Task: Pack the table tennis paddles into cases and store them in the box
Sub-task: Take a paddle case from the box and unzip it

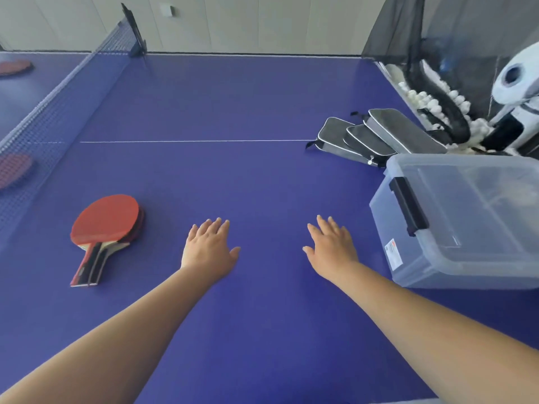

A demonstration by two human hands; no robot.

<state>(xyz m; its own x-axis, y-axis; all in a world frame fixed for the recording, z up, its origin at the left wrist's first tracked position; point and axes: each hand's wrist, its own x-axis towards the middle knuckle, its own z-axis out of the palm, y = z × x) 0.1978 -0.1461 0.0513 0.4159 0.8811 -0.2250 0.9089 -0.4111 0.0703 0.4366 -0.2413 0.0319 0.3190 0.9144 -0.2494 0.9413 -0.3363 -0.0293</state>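
A stack of red table tennis paddles lies on the blue table at the left, handles pointing toward me. Three grey zip cases overlap one another at the right, just beyond a clear plastic box with its lid on and a black latch. My left hand lies flat on the table, palm down, fingers straight, to the right of the paddles. My right hand lies flat the same way, left of the box. Neither hand holds anything.
The net runs along the left, with two more red paddles beyond it. A white ball machine with a black catch net and many white balls stands at the table's right end, behind the cases.
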